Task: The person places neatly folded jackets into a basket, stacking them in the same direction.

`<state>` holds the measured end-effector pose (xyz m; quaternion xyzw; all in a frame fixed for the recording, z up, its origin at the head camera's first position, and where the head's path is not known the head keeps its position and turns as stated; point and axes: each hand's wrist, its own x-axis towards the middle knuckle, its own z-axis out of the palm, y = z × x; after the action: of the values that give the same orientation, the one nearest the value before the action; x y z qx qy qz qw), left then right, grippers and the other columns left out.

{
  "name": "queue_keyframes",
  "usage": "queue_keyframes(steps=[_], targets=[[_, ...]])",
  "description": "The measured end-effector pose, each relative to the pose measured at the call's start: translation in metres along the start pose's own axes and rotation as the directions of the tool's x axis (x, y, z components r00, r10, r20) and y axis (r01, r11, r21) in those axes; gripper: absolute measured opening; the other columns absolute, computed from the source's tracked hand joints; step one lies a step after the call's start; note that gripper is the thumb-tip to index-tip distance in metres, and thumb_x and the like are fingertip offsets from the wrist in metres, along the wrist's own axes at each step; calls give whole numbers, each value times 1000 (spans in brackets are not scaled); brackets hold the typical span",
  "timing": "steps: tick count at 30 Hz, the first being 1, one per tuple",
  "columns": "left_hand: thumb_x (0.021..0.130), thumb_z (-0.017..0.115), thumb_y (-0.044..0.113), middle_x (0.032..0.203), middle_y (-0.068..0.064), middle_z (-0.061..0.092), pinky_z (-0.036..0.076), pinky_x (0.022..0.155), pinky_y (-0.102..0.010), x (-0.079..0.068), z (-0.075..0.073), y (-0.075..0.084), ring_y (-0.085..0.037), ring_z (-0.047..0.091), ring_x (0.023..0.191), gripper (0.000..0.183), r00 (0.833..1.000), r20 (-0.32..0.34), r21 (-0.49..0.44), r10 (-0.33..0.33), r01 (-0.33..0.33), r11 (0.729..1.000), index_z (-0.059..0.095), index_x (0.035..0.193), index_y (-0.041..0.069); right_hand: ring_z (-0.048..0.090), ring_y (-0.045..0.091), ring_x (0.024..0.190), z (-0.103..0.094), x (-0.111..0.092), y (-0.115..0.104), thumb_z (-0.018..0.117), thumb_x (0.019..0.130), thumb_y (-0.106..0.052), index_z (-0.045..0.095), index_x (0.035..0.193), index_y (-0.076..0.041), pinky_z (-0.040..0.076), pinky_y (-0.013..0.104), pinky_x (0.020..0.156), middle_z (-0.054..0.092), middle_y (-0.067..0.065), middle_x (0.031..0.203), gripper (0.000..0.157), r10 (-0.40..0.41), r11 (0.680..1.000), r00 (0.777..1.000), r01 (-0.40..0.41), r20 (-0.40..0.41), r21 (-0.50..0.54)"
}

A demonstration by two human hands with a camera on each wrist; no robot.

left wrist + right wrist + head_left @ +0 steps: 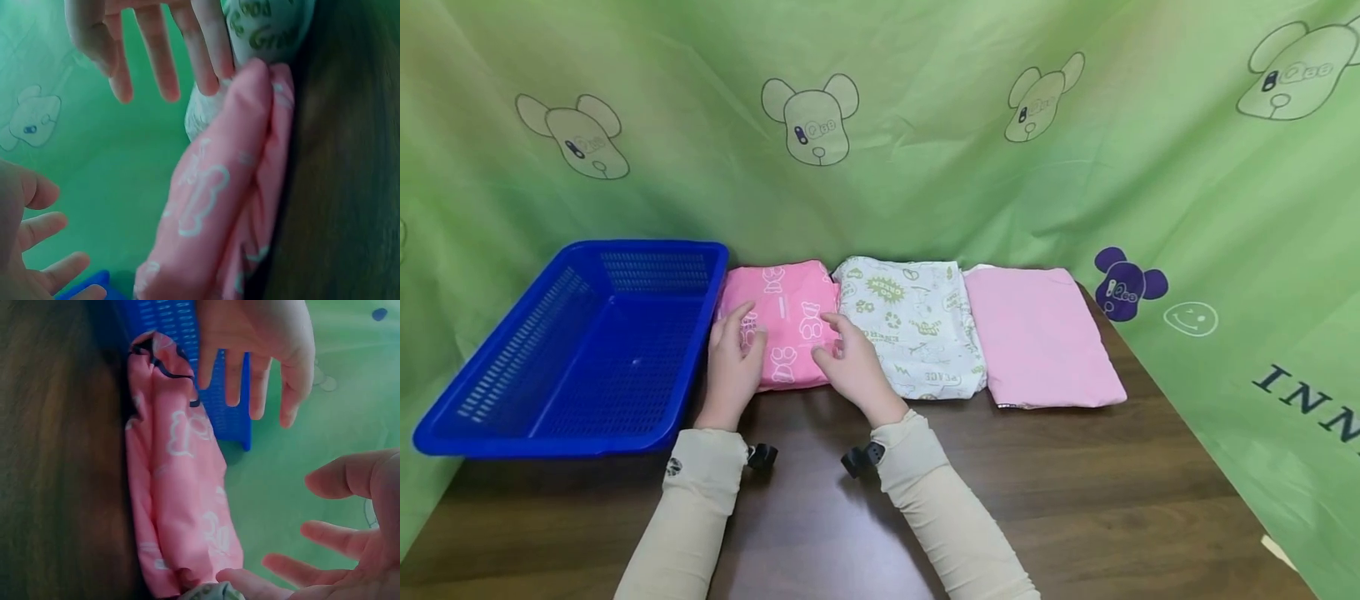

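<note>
A folded bright pink cloth (pixel 786 292) with white bear outlines lies on the table just right of the blue basket. My left hand (pixel 733 362) hovers at its left side, and my right hand (pixel 859 367) is at its right edge. Both have spread, relaxed fingers with nothing gripped. In the left wrist view the pink cloth (pixel 206 194) shows as a thick, layered bundle, with the fingers of the right hand (pixel 165 47) above its far end. From the right wrist, a dark trim shows at one end of the pink cloth (pixel 181 462).
To the left stands a blue plastic basket (pixel 700 333) with slotted walls. Right of the pink cloth lie a folded white cloth (pixel 917 325) with green print and a folded light pink cloth (pixel 1045 333). A green printed curtain (pixel 925 183) hangs behind the brown wooden table (pixel 1075 483).
</note>
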<state>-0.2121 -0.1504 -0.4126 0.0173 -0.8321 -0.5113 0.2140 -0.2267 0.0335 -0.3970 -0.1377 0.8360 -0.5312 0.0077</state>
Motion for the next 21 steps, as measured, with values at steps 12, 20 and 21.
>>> queue_keyframes(steps=[12,20,21], targets=[[101,54,18,156,-23,33,19,118,-63,0,0,-11,-45,27,145,51,984,55,145,-170,161,976,44,151,9,49,35,133,18,4,-11,65,90,-15,46,148,-1,40,47,112,50,24,145,63,58,986,998,-61,-20,-155],[100,49,12,163,-25,17,19,119,-63,3,-5,-18,-50,20,148,59,930,121,217,-347,316,924,34,157,9,49,39,131,32,9,-17,62,92,-14,41,150,2,41,49,110,45,29,144,64,109,974,993,-115,-38,-194],[100,49,11,163,-25,18,19,120,-61,3,-6,-20,-49,20,148,58,933,119,223,-341,310,924,34,157,8,49,40,130,33,10,-17,62,92,-15,40,150,2,41,50,110,45,29,144,65,120,972,992,-125,-38,-200]])
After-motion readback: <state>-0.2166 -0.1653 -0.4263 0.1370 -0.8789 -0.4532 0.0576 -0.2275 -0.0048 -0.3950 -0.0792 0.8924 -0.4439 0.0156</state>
